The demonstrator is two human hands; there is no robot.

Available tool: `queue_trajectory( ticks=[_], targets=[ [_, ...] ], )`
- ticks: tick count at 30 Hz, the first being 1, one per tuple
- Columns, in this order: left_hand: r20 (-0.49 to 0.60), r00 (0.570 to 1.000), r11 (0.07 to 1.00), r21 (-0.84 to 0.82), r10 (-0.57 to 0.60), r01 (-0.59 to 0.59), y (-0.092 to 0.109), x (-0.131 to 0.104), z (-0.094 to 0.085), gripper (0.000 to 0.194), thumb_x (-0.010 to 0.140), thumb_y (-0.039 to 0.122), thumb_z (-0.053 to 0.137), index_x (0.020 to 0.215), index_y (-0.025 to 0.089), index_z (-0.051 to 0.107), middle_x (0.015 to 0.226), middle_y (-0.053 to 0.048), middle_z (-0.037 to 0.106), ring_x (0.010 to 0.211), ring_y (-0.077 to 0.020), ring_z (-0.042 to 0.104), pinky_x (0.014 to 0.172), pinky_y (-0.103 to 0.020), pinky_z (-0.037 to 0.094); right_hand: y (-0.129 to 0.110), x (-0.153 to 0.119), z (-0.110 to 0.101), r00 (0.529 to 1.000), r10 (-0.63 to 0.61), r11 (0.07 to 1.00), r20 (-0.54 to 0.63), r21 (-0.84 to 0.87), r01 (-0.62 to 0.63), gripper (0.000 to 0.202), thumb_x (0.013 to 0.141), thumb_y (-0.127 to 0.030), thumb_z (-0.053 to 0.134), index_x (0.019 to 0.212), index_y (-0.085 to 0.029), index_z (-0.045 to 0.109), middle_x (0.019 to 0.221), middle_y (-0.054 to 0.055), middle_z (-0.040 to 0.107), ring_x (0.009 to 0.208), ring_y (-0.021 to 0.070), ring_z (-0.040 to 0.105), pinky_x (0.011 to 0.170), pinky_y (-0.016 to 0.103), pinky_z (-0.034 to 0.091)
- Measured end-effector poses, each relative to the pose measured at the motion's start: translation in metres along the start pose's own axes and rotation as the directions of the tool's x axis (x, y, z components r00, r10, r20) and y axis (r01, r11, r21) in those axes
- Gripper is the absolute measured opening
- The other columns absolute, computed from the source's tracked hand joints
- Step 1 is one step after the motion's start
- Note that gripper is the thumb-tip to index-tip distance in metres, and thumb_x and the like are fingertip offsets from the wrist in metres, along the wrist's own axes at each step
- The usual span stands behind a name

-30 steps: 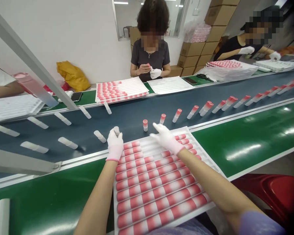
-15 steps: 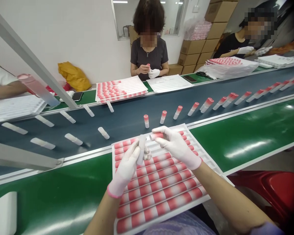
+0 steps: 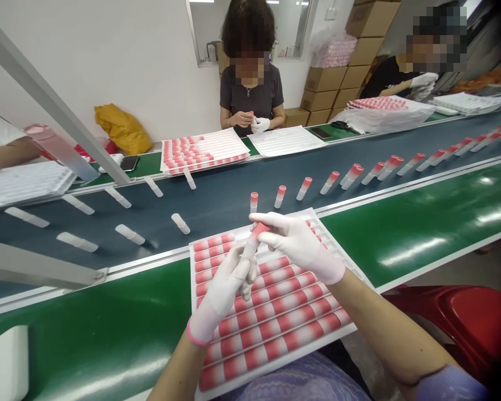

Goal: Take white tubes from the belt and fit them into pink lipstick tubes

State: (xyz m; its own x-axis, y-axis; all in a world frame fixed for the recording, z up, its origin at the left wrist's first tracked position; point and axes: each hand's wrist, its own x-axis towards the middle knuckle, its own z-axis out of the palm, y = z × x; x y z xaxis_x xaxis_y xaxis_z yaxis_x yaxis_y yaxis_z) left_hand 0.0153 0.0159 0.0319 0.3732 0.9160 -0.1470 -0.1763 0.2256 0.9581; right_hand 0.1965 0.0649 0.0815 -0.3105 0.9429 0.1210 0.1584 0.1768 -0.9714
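Observation:
My left hand (image 3: 223,284), in a white glove, grips a slim white cosmetic tube (image 3: 249,249), which stands tilted between thumb and fingers. With thumb and forefinger my gloved right hand (image 3: 298,245) holds a red-to-white cap (image 3: 260,229) at the tube's upper end. Cap and tube look in line and touching; how far the cap sits on is hidden by the fingers. Below both hands lies a white grooved tray (image 3: 313,215) with rows of red-and-white pieces (image 3: 281,328). A red-topped tube (image 3: 254,200) stands on the belt just beyond my right fingertips.
The dark conveyor belt (image 3: 221,206) crosses ahead, carrying white tubes (image 3: 129,234) at left and upright red-topped tubes (image 3: 329,182) at right. A grey metal post (image 3: 62,97) rises at left. Across the belt a co-worker (image 3: 251,89) sits behind trays. A red stool (image 3: 480,317) stands at right.
The cap and the white tube, apart before, now meet end to end. My right hand has come left and my left hand has tilted the tube toward the cap.

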Motion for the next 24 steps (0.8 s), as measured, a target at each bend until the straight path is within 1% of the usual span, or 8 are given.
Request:
queue_trajectory(
  ticks=[2,4,7,10,15,19,22,24],
  targets=[
    [-0.006,1.0,1.0,-0.025,0.01,-0.01,-0.001,0.001,0.0,0.035,0.093,0.052,0.056,0.107,0.019,0.055,0.078,0.002,0.055,0.046,-0.0053,0.038,0.043,-0.022,0.038,-0.001,0.001,0.0,1.0,0.014,1.0,0.014,-0.006,-0.014,0.038,0.086,-0.022,0.064,0.124,-0.024,0.069,0.102,0.003,0.07,0.081,0.0147,0.066,0.071,0.03,0.059],
    [-0.036,0.998,0.999,0.017,0.045,-0.045,-0.001,0.001,-0.001,0.03,0.093,0.048,0.058,0.098,0.019,0.057,0.087,-0.001,0.061,0.051,-0.0068,0.048,0.051,-0.024,0.045,-0.002,0.0,0.002,0.999,0.035,0.999,0.029,0.029,-0.036,0.039,0.084,-0.022,0.066,0.123,-0.023,0.069,0.102,0.002,0.069,0.082,0.0147,0.067,0.074,0.03,0.06],
    [-0.088,0.989,0.986,0.129,0.12,-0.108,-0.003,0.001,-0.002,0.025,0.093,0.041,0.059,0.101,0.018,0.064,0.096,-0.004,0.066,0.077,-0.0143,0.062,0.077,-0.03,0.054,-0.004,-0.005,0.01,0.997,0.062,0.995,0.035,0.079,-0.064,0.045,0.08,-0.019,0.069,0.125,-0.023,0.068,0.102,0.003,0.069,0.085,0.0172,0.069,0.074,0.033,0.061],
    [-0.148,0.966,0.966,0.184,0.21,-0.182,-0.01,0.002,-0.001,0.025,0.092,0.041,0.06,0.102,0.019,0.067,0.098,-0.005,0.068,0.096,-0.02,0.063,0.089,-0.033,0.053,-0.005,-0.013,0.021,1.0,0.015,0.999,0.004,0.035,-0.015,0.04,0.078,-0.017,0.07,0.118,-0.024,0.071,0.099,0.003,0.07,0.089,0.019,0.067,0.073,0.033,0.06],
    [-0.248,0.918,0.937,0.244,0.308,-0.248,-0.02,0.004,-0.001,0.033,0.09,0.045,0.062,0.11,0.021,0.069,0.11,-0.007,0.072,0.105,-0.0236,0.066,0.095,-0.036,0.053,-0.001,-0.02,0.038,0.983,-0.175,0.979,-0.053,-0.116,0.168,0.023,0.08,-0.013,0.067,0.099,-0.022,0.074,0.095,0.004,0.069,0.083,0.0175,0.063,0.067,0.03,0.055],
    [-0.315,0.906,0.925,0.338,0.284,-0.172,-0.013,0.001,-0.001,0.029,0.088,0.045,0.065,0.104,0.022,0.072,0.102,-0.006,0.075,0.098,-0.0243,0.07,0.089,-0.036,0.057,0.005,-0.02,0.042,0.97,-0.233,0.962,-0.066,-0.163,0.22,0.025,0.082,-0.013,0.067,0.104,-0.023,0.072,0.091,0.003,0.067,0.079,0.0165,0.062,0.065,0.029,0.054],
    [-0.326,0.906,0.936,0.312,0.269,-0.165,-0.012,0.001,0.0,0.029,0.086,0.043,0.067,0.106,0.023,0.072,0.104,-0.006,0.075,0.098,-0.0247,0.071,0.087,-0.036,0.059,0.011,-0.021,0.045,0.957,-0.282,0.948,-0.066,-0.175,0.268,0.026,0.083,-0.015,0.067,0.107,-0.024,0.071,0.092,0.003,0.066,0.08,0.0167,0.062,0.066,0.029,0.055],
    [-0.313,0.913,0.939,0.303,0.261,-0.165,-0.014,0.004,-0.003,0.032,0.084,0.04,0.069,0.11,0.022,0.07,0.108,-0.008,0.074,0.101,-0.0266,0.07,0.088,-0.039,0.059,0.018,-0.018,0.047,0.953,-0.297,0.941,-0.057,-0.189,0.281,0.023,0.082,-0.016,0.068,0.104,-0.024,0.071,0.091,0.003,0.066,0.081,0.017,0.062,0.067,0.029,0.055]
  ],
)
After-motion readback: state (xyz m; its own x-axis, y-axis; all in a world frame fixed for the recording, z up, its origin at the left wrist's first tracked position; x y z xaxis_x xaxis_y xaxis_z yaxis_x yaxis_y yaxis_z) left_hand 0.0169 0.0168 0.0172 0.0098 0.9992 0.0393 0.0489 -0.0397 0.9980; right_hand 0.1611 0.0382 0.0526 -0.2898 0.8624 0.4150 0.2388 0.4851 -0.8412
